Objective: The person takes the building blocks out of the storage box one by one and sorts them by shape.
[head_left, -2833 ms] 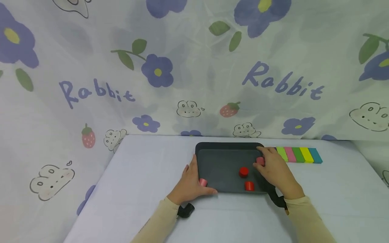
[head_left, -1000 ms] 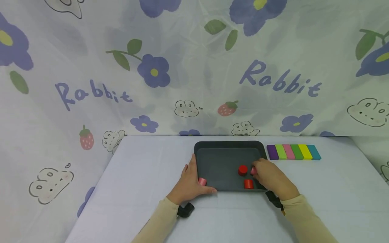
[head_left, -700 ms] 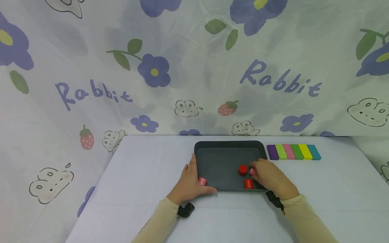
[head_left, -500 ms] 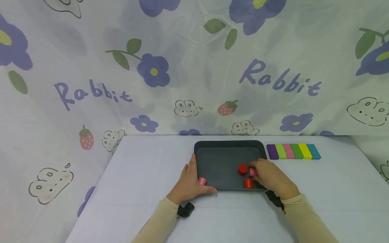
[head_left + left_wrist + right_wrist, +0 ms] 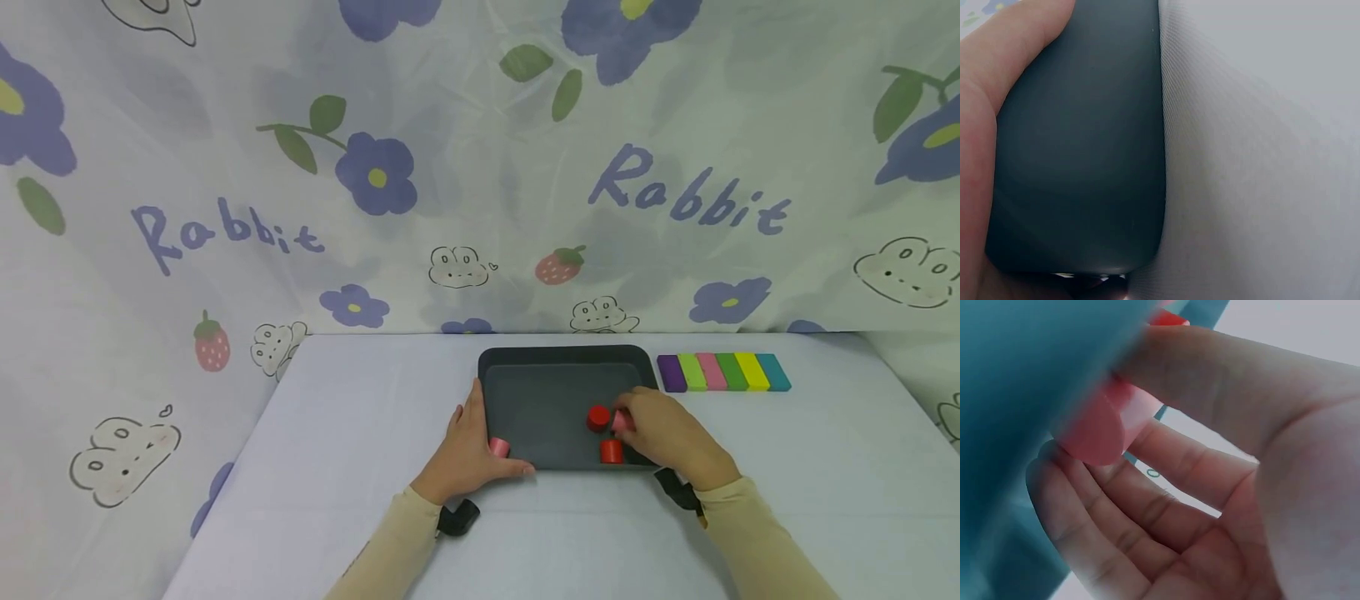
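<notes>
A dark rectangular tray lies on the white table. My left hand rests against its near left corner, fingers straight along the left side and thumb along the front edge. Beside that hand, inside the tray, is a pink cylinder. Over the tray's right part, my right hand pinches another pink cylinder between thumb and fingers. Just left of it stands a red cylinder; a second red cylinder lies on its side near the front wall. The left wrist view shows the tray's outer wall.
A row of coloured blocks, from purple to blue, lies on the table right of the tray. A printed fabric backdrop hangs behind the table. White tabletop surrounds the tray.
My right hand has moved from the tray's right wall leftward, bringing the pink cylinder close to the upright red one. My left hand stays at the corner.
</notes>
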